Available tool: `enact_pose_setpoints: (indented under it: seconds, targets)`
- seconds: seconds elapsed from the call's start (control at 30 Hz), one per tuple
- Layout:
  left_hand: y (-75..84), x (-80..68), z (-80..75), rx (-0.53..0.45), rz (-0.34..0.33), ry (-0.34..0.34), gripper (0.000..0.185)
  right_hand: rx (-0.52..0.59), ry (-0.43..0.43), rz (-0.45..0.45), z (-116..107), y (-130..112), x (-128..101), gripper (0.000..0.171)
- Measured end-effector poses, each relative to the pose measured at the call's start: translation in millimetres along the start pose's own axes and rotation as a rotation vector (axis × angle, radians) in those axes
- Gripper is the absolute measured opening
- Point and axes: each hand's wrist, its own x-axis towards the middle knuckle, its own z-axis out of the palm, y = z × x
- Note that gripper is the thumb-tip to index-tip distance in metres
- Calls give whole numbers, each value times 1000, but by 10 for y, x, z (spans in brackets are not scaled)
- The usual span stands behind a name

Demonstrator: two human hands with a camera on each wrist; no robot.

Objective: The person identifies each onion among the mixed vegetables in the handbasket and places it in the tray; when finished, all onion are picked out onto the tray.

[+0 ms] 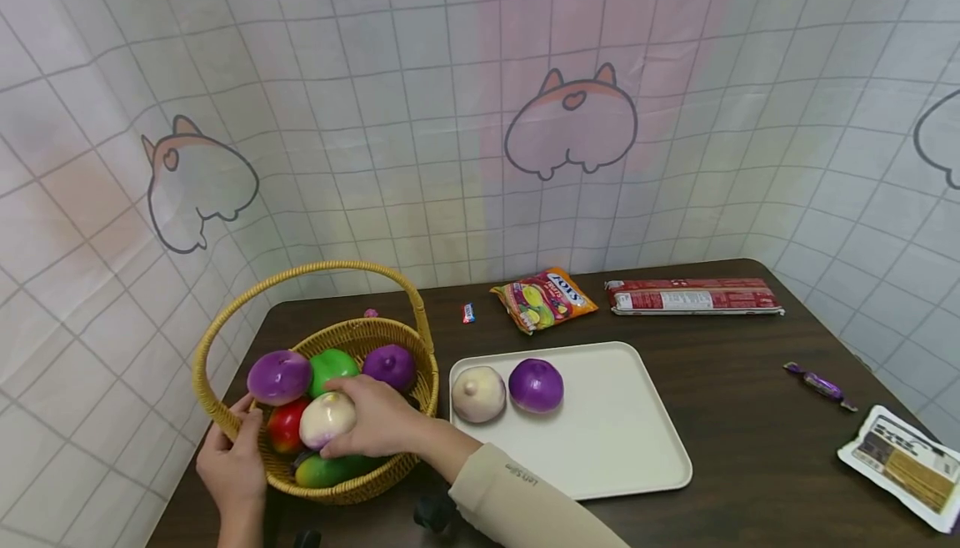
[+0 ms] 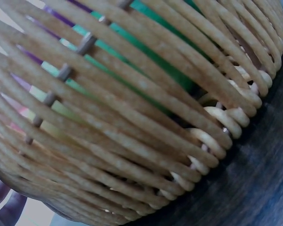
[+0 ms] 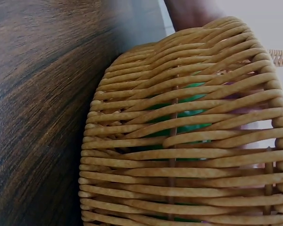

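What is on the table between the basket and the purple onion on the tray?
In the head view, between the wicker basket and the purple onion sits a pale whitish onion, on the white tray beside the purple one.

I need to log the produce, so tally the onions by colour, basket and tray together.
Purple onions: 3, two in the basket at and, one on the tray at.
White onions: 2, one under the right hand at, one on the tray at.
Total: 5.
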Motion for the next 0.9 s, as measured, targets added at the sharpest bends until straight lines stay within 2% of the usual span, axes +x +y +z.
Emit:
enact_pose_setpoints:
  seconds: [0.23,0.6,0.9]
  targets:
    - [-12,1,11,43,22,18,23,131,89,22,-50,15,-98,77]
    - [-1,14,5,65,20,15,22,267,148,-101,-183,50,-415,75]
    - [0,0,6,73,20,23,24,311,173,-142,-240,105,-662,75]
